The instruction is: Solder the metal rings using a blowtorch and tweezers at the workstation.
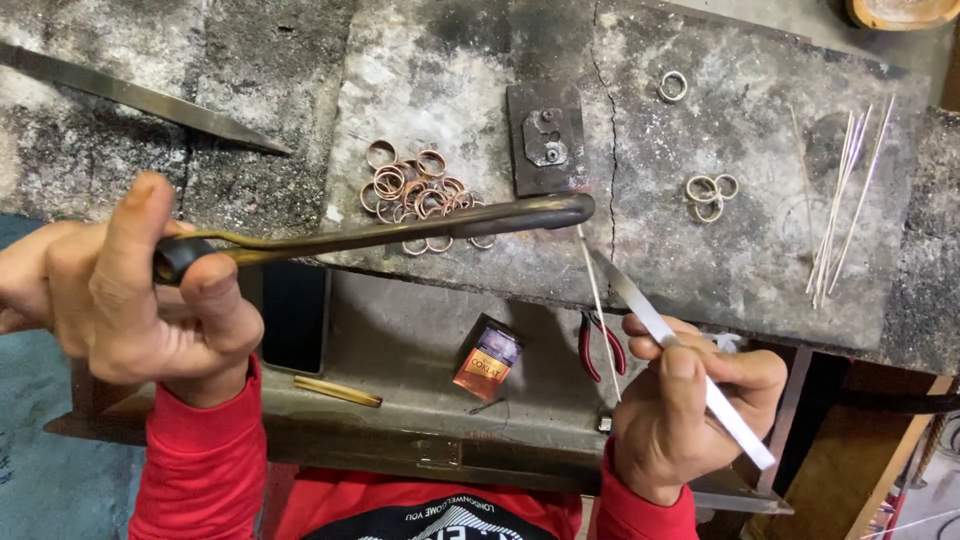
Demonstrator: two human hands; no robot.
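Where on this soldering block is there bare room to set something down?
Bare stone lies between the small dark metal plate and the cluster of pale rings, and left of the copper ring pile below the long blade. It is crowded around the copper rings under the torch, and at the wire rods.

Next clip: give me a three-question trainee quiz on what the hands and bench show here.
1. True or false: the left hand grips a long dark metal torch pipe whose bent tip reaches over the bench.
2. What does the right hand hold? A) red pliers B) flat metal tweezers plus a thin wire C) a hammer
3. Which lies nearer the torch tip: the pile of copper-coloured rings or the bundle of thin wires?

Key: 1 true; 2 B, the tweezers and wire, while the red pliers lie on the tray below; 3 the ring pile.
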